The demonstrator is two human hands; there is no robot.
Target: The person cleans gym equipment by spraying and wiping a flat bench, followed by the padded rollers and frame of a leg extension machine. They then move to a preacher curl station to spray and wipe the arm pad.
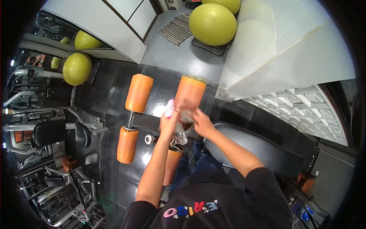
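My left hand (pixel 169 124) is closed around a spray bottle with a pink-and-white head (pixel 169 108) and a clear body (pixel 181 136), which tilts down below the fingers. Close beside it, my right hand (pixel 203 123) has bent fingers on a greyish cloth (pixel 187 116), smeared by motion. The cloth overlaps the lower end of an orange roller pad (pixel 190 91). Another orange pad (pixel 168 166) lies below the bottle, partly hidden by my left forearm. Two more orange pads, an upper one (pixel 139 92) and a lower one (pixel 127 145), sit on a metal bar to the left.
A black padded seat (pixel 248 147) is right of my legs. Gym machines (pixel 49 133) line the left side. Yellow exercise balls stand on the floor, one at the top (pixel 212 24) and one at left (pixel 77 69). A striped mat (pixel 175 29) lies near the white cabinets.
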